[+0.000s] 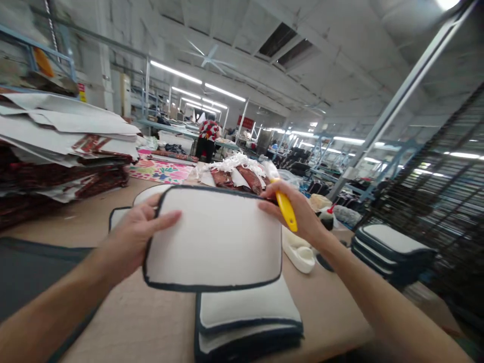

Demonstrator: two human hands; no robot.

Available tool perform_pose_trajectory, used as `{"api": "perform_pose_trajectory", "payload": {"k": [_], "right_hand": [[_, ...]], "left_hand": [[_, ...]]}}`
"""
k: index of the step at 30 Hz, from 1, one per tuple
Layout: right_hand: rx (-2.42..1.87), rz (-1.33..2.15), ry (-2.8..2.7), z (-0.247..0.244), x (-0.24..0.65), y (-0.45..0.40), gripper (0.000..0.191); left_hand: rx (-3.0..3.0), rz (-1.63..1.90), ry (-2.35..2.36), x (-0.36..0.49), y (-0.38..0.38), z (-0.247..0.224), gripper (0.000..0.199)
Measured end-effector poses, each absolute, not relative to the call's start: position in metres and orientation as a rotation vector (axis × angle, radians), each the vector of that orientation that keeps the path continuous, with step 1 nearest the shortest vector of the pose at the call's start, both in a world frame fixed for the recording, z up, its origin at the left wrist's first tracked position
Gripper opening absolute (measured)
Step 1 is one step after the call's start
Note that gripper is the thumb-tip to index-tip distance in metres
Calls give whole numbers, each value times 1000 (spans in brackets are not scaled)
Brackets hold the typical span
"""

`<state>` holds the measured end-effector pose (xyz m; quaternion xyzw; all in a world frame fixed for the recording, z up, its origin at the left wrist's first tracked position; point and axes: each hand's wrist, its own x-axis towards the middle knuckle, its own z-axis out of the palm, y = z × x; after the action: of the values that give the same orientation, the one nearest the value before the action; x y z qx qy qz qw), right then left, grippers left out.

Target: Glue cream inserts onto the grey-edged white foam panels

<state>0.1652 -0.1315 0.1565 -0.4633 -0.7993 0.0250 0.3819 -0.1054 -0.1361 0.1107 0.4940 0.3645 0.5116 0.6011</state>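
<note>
A white rounded panel with a dark edge [215, 239] is held up by both hands, its white face toward me. My left hand [139, 234] grips its left side, thumb on the face. At its upper right corner, my right hand [289, 204] pinches the edge and also holds a brush with a yellow handle [286, 209], bristles pointing up. Below the held panel lies a stack of similar dark-edged white panels [249, 312]. Behind its left side, more pale panels [120, 217] show in part.
On the table [143, 317] are a pile of fabric sheets [64, 131] at left, a dark sheet [34, 267], a white container [300, 252], a red-tipped bottle [328, 217] and another panel stack [393, 247]. A person [208, 136] stands far back.
</note>
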Motion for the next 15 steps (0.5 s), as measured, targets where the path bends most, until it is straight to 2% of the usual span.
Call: {"api": "perform_pose_trajectory", "payload": {"k": [5,9,10,12,15], "right_hand": [[-1373,420,-2017,83,240,-133,22],[-1367,488,-2036,25,253,-128,19],[-1361,483,-2037,13,252,-128,18],[-1351,443,-2028,-6,250,-127,17],[-1333,311,-1981,-9,250,-129,18]], "left_hand": [[982,998,894,-44,-135,44,69],[1322,1004,1178,-31,-139,-14,74],[1517,998,1265,-33,-140,-28,71],[1925,965,1389,-39,-142,-49,52],[2285,857,1328,-43,-138,-52,29]]}}
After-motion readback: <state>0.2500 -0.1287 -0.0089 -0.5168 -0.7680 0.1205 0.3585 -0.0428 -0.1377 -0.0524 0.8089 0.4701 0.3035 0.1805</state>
